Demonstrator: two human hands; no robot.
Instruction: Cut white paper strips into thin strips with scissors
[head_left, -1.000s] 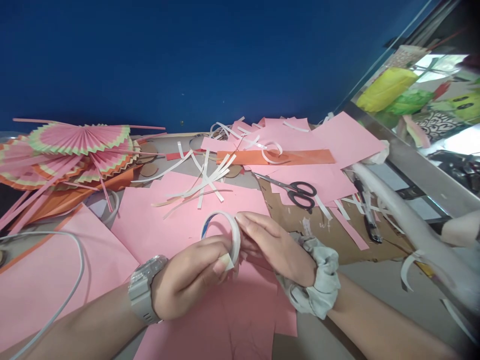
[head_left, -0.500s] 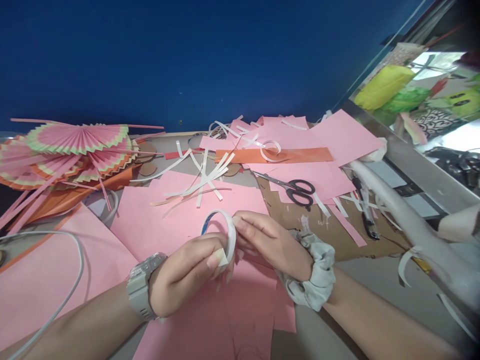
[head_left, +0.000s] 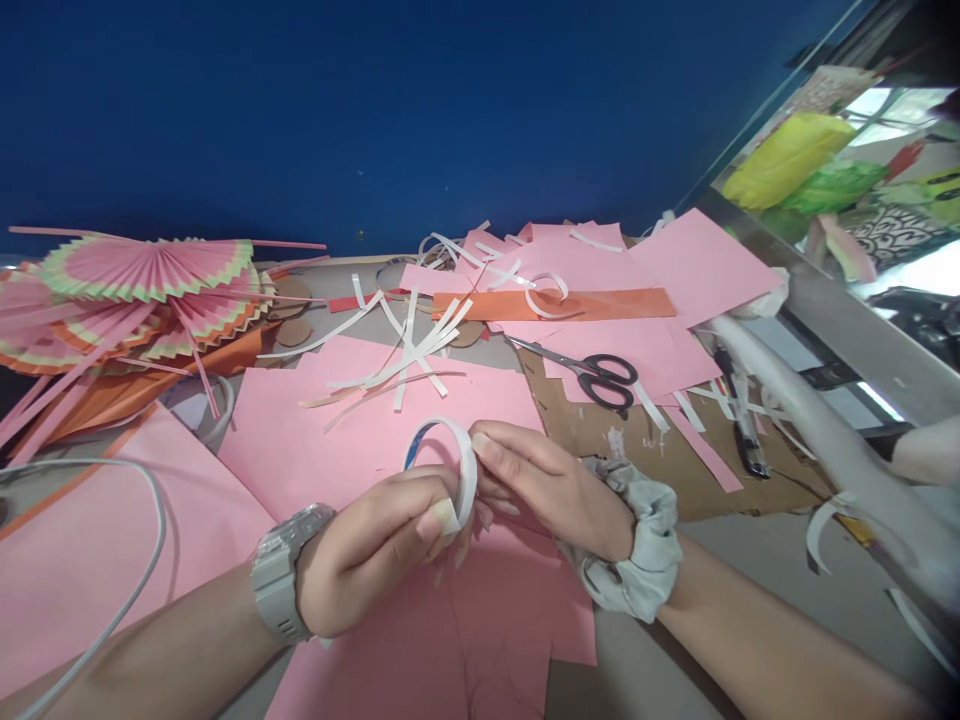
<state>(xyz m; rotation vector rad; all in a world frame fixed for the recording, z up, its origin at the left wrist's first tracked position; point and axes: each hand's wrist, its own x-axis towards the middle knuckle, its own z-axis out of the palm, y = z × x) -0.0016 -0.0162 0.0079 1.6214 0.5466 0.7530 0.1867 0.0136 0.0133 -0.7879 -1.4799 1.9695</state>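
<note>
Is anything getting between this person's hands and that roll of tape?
Nothing visible is. The left hand grips the roll of tape directly, and the right hand has its fingertips at the rim. The scissors lie beyond, clear of both hands.

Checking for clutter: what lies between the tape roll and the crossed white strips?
In the head view, only pink paper shows between the tape roll and the white strips.

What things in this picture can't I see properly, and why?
All in the head view:
- Lower part of the tape roll: hidden by the left hand.
- Whether the right hand pinches the tape: its own fingers cover the spot.
- Display of the watch: turned away, too small.
- Writing on the cardboard: too small.
- Cable ends: cut off by picture edges.
</note>
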